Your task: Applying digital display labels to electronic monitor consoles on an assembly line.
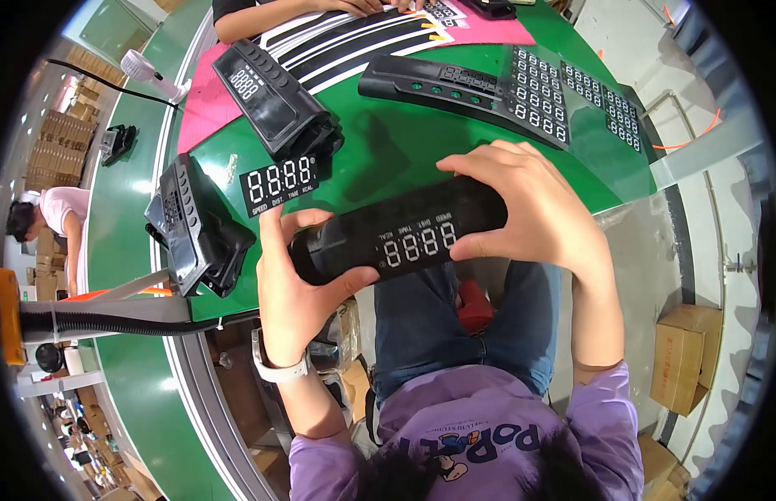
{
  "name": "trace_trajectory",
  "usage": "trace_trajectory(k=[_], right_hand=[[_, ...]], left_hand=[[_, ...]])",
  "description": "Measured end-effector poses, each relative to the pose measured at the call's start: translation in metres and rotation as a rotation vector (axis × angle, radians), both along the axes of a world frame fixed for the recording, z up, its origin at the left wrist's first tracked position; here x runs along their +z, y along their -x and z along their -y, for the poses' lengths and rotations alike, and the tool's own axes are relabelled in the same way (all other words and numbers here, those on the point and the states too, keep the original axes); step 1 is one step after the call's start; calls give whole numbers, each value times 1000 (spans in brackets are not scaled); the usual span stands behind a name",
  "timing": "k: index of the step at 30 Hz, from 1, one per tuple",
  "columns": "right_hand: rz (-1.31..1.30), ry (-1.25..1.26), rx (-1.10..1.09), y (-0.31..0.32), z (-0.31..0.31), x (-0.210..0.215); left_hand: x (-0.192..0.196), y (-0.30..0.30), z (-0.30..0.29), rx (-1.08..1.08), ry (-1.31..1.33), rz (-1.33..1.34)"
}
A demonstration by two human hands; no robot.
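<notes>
left hand (296, 284): wrapped round the left end of the long black console housing (396, 238), thumb on the front face, fingers behind. White band on the wrist.
right hand (530, 204): clamped on the housing's right end, fingers curled over the top edge, thumb under near the digit display.
console housing: held level between both hands, just off the near edge of the green surface (404, 159), above the person's lap. Display panel with white segment digits faces the camera.
loose display overlay (279, 184): flat black sheet with white digits, lying on the surface just beyond the left hand, not touching it.
second housing (275, 96): black, lying at an angle on the surface behind the overlay, partly on the pink mat (208, 92).
third housing (196, 230): standing tilted at the surface's left edge, near the left hand.
long housing with green buttons (434, 83): lying across the far part of the surface.
overlay sheets (563, 100): several rows of digit panels, far right of the surface.
co-worker's arm (271, 17): across the surface at the top, resting on the black-and-white striped sheets (354, 42).
cardboard box (684, 355): on the floor, right of the person.
</notes>
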State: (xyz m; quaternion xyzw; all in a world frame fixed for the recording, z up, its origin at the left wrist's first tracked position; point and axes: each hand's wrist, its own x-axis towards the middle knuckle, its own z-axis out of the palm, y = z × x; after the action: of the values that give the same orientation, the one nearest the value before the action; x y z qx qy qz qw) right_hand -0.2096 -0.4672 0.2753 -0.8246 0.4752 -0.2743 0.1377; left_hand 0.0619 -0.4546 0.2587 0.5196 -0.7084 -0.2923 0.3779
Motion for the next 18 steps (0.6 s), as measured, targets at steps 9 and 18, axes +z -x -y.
trace_trajectory(k=[9, 18], right_hand=[[-35, 598, -46, -28, -10, -26], [122, 463, -76, -41, -38, -52]], left_hand=[[-27, -2, -1, 178, 595, 255], [-24, -4, -17, 150, 232, -329]])
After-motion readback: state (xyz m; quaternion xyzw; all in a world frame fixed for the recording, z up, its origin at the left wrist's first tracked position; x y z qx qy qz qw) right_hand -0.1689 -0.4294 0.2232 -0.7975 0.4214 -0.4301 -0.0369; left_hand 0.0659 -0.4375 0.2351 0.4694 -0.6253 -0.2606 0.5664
